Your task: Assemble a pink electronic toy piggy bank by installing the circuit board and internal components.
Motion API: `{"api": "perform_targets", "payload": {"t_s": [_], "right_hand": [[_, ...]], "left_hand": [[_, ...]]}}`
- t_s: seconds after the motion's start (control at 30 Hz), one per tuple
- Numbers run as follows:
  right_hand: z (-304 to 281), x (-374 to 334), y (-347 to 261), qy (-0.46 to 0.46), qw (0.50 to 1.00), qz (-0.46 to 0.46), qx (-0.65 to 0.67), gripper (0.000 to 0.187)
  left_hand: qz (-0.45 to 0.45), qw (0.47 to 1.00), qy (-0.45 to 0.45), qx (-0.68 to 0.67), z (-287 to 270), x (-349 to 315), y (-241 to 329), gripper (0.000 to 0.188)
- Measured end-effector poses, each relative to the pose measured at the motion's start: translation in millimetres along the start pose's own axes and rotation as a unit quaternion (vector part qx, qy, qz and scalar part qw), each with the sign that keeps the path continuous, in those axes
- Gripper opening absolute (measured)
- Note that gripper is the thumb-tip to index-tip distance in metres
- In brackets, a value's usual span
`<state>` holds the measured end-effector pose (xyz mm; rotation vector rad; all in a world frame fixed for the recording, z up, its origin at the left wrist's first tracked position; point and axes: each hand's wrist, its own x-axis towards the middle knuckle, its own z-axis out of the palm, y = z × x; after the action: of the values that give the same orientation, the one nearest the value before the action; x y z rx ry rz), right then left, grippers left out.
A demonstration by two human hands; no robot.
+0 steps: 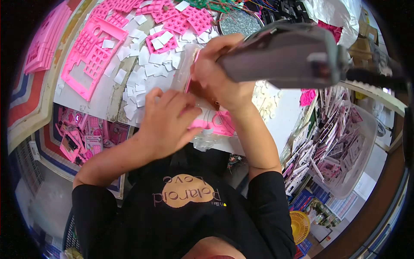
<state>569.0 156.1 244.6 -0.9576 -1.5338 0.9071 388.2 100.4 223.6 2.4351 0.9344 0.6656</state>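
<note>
My right hand [220,75] is wrapped around the front end of a grey corded hand tool [280,60], whose exact kind I cannot make out. Its body points off to the right, and its working tip is hidden by the hand. Below it lies a pink plastic casing [222,126] with a round ring and thin wires, partly covered by my hands. My left hand [166,116] hovers at the casing's left side, its fingers bent and apart, with nothing visible in them. Clear plastic [205,141] sticks out at the casing's near edge.
White paper squares [151,69] and pink keypad pieces [164,41] cover the table's left. A pink frame [92,64] lies farther left. Behind stands a round tin of small metal parts [241,22]. Off-white pieces [264,100] lie right, beside a full clear bin [366,151].
</note>
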Motion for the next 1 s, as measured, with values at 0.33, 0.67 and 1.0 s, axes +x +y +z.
{"api": "perform_targets", "payload": {"t_s": [0.33, 0.67, 1.0], "right_hand": [[-53.9, -17.1, -34.9, 0.19, 0.979, 0.049, -0.056, 0.047], [-41.1, -58.5, -24.7, -0.21, 0.955, 0.192, -0.084, 0.028], [-38.0, -71.1, -13.6, -0.132, 0.957, 0.251, -0.069, 0.012]], "left_hand": [[0.033, 0.991, -0.096, -0.086, 9.0, 14.3, 13.7, 0.022], [-0.15, 0.937, -0.073, -0.307, -5.8, 14.2, -0.3, 0.012], [-0.174, 0.958, -0.025, -0.227, 0.4, 13.9, 8.2, 0.012]]}}
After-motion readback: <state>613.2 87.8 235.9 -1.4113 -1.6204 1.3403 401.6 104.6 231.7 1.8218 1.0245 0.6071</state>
